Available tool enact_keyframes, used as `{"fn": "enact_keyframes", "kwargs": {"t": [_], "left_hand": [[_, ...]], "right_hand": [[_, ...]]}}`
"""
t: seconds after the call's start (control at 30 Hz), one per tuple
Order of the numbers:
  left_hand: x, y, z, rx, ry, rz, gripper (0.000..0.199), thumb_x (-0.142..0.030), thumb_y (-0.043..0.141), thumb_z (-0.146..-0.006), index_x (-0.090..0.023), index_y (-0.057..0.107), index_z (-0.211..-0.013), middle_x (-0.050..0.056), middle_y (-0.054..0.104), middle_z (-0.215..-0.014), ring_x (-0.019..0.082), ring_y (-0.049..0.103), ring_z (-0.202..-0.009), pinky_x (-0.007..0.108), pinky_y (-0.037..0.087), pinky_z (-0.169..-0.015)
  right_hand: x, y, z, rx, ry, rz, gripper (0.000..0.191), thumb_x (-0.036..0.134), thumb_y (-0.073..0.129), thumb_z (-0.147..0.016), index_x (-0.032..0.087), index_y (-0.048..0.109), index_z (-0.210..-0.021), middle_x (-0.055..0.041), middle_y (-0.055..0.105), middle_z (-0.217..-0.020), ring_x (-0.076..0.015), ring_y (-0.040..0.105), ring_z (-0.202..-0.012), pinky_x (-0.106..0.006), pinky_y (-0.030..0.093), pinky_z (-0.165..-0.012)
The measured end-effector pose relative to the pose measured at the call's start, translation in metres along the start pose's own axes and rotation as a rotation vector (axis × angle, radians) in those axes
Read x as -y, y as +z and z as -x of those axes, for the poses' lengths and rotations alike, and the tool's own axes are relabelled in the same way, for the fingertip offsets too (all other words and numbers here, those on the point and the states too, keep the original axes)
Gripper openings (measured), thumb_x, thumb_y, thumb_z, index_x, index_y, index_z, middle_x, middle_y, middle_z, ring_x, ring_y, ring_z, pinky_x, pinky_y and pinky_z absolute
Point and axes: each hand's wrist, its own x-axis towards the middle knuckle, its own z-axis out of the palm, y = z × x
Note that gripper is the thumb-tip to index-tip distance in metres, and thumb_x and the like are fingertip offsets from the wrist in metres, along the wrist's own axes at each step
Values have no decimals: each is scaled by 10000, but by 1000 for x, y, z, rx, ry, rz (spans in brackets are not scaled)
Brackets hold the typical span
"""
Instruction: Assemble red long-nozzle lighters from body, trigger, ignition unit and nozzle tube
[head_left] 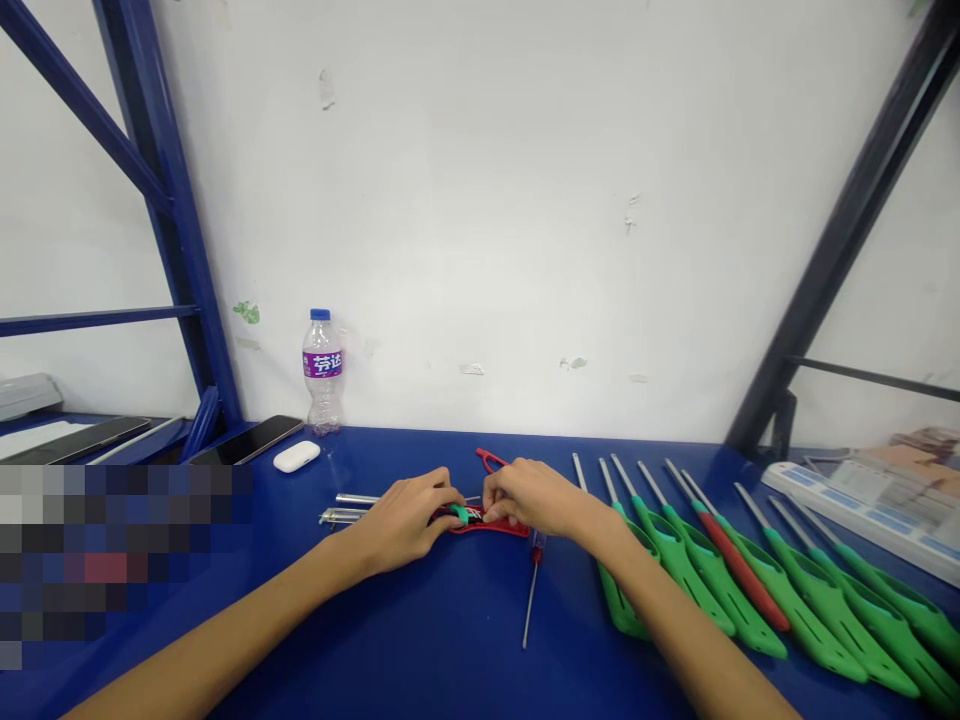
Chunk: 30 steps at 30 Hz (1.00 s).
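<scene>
In the middle of the blue table lies an opened red lighter housing point(510, 527), with a green part point(463, 515) and dark parts inside it. My left hand point(409, 515) is closed on its left end, thumb and forefinger about the green part. My right hand point(529, 495) bends over the right side, fingertips pinched together inside the housing; whatever they hold is too small to make out. A loose red piece with a loop point(491, 460) shows behind my right hand. Metal tubes point(345, 515) stick out left of my left hand. Below my right hand lies a screwdriver point(531, 600).
Several long-necked green lighters point(705, 560) lie in a row at right, with a red one point(742, 570) among them. A white power strip point(862, 510) is beyond. At back left are a bottle point(324, 390), a white case point(297, 456) and a phone point(251, 440).
</scene>
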Motion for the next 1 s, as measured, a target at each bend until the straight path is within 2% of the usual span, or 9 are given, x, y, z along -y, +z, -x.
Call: {"fn": "enact_keyframes", "kwargs": {"t": [0.2,0.5,0.83,1.0], "left_hand": [[0,-1,1,2,6,13,163,-265,532,-977,-248,646,-1093,7,572,-1005,166,588,-877,268,416,-758],[-1,-3,2,26,20,-11,149,-228,510,-972,-228,600,-1091,16,565,-1039,167,589,-861,274,416,-741],[-1,-5,3,46,47,-33,136,-238,472,-996,-228,572,-1089,13,548,-1049,160,577,-829,274,410,-711],[-1,-4,3,40,66,-31,141,-235,467,-993,-228,577,-1081,19,547,-1048,165,574,-843,275,417,-732]], "right_hand": [[-1,1,-1,-36,-35,41,95,244,669,-876,223,718,-799,15,714,-657,-144,658,-637,-213,344,-574],[5,-2,4,-70,-84,81,101,215,650,-873,262,730,-833,40,716,-710,-143,626,-667,-239,319,-598],[2,1,2,-40,6,51,93,360,715,-850,269,725,-834,34,722,-738,-154,632,-683,-244,326,-587],[1,2,0,-42,-8,12,119,365,751,-827,260,697,-833,50,723,-747,-143,635,-695,-234,324,-587]]}}
